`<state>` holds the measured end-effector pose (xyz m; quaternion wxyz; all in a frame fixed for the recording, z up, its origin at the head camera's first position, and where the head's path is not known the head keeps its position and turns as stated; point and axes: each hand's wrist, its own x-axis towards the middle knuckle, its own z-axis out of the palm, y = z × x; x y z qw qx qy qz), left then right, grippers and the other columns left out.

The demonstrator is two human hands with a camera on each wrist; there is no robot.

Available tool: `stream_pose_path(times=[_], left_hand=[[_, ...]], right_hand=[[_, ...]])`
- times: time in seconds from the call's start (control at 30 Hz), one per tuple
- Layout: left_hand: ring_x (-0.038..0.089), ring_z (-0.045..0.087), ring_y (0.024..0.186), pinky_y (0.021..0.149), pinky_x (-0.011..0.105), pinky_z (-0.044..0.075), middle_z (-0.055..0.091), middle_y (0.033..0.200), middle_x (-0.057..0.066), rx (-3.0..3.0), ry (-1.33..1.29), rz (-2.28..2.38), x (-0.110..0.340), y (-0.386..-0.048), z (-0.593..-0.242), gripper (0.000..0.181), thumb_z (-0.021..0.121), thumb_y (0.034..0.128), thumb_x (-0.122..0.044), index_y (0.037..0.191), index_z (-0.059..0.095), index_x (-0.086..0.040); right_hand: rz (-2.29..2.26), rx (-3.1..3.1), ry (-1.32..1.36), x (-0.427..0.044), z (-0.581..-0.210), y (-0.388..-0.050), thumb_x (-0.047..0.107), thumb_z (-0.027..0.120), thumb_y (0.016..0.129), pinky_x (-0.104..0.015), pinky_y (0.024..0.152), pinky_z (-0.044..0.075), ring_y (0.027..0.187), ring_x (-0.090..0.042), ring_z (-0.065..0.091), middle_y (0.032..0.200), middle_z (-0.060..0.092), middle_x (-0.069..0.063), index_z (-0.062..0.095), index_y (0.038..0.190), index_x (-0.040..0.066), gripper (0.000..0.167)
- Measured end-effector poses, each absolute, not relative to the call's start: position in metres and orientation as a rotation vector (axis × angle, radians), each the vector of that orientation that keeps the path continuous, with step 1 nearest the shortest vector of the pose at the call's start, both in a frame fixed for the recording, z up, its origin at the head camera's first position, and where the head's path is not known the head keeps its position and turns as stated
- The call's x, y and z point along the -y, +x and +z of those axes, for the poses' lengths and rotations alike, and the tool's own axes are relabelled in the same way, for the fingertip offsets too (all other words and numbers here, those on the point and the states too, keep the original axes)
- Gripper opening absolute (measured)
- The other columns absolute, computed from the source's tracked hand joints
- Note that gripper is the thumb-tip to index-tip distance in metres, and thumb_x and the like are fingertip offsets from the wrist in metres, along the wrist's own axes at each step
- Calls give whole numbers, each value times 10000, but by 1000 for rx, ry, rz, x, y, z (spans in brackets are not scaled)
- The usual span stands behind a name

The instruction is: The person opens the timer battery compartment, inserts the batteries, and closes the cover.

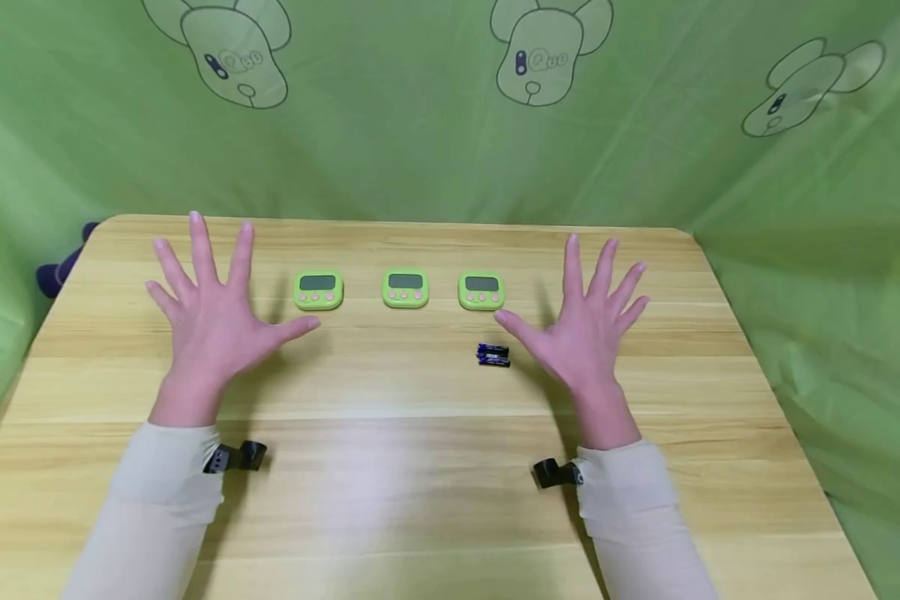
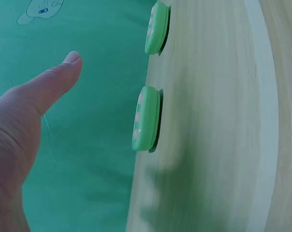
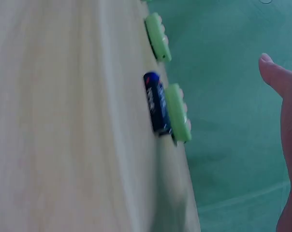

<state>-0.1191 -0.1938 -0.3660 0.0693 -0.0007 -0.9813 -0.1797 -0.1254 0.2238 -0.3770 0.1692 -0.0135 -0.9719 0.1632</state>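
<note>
Three green digital timers with grey screens and pink buttons lie in a row across the table: the left timer (image 1: 318,290), the middle timer (image 1: 405,288) and the right timer (image 1: 482,291). Small dark blue batteries (image 1: 493,355) lie side by side just in front of the right timer. My left hand (image 1: 213,321), fingers spread, hovers left of the left timer and holds nothing. Spread likewise, my right hand (image 1: 587,333) is above the table to the right of the batteries. In the right wrist view a battery (image 3: 157,104) partly hides the nearest timer (image 3: 179,113).
The light wooden table (image 1: 390,492) is bounded at the back and right by a green curtain (image 1: 405,158) with bear drawings. A dark purple object (image 1: 56,275) shows beyond the table's left edge. A small black camera (image 1: 236,457) sits on the left sleeve.
</note>
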Motion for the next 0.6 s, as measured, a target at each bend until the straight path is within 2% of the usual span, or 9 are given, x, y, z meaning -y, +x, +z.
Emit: stream_pose_path(times=[0.13,0.27,0.37,0.43,0.5,0.6], left_hand=[[442,-242,1429,1065,779,-64,-279,1611,54,2881,-12,-647,198,-124,-372,1326,759,633,-784,1619,25,-286],[441,-22,1469,1106,746,89,-141,1648,78,2833,-15,-789,202,-129,-377,1280,809,679,-683,1622,55,-259],[443,101,1455,1103,730,171,-48,1652,100,2813,-22,-915,202,-133,-379,1269,835,699,-622,1622,48,-249],[439,149,1445,1110,706,207,6,1644,118,2803,-30,-994,202,-136,-381,1266,849,705,-590,1622,47,-241],[449,210,1424,1114,680,240,51,1630,143,2796,-42,-1070,202,-138,-382,1253,862,716,-549,1621,64,-213],[449,321,1367,1091,634,332,101,1607,176,2792,-52,-1188,202,-142,-386,1220,884,736,-455,1619,89,-174]], right_hand=[[580,2622,-9,-210,-371,-126,810,637,721,-668,1125,-101,1460,-309,-219,1652,-110,20,49,1612,348,1163],[716,2378,140,-185,-371,-130,682,655,779,-580,1170,53,1499,-286,47,1640,178,-25,257,1596,187,1035],[797,2228,293,-161,-373,-132,559,689,802,-528,1157,188,1436,-307,274,1557,374,-99,392,1517,35,935],[878,2190,359,-144,-374,-133,489,718,816,-490,1144,255,1382,-301,361,1509,441,-120,435,1483,4,872],[968,2190,408,-126,-375,-134,423,736,842,-448,1102,350,1304,-285,442,1480,470,-139,436,1480,0,823],[1139,2224,425,-101,-380,-132,347,778,848,-390,938,502,1148,-237,530,1461,486,-114,418,1502,36,809]])
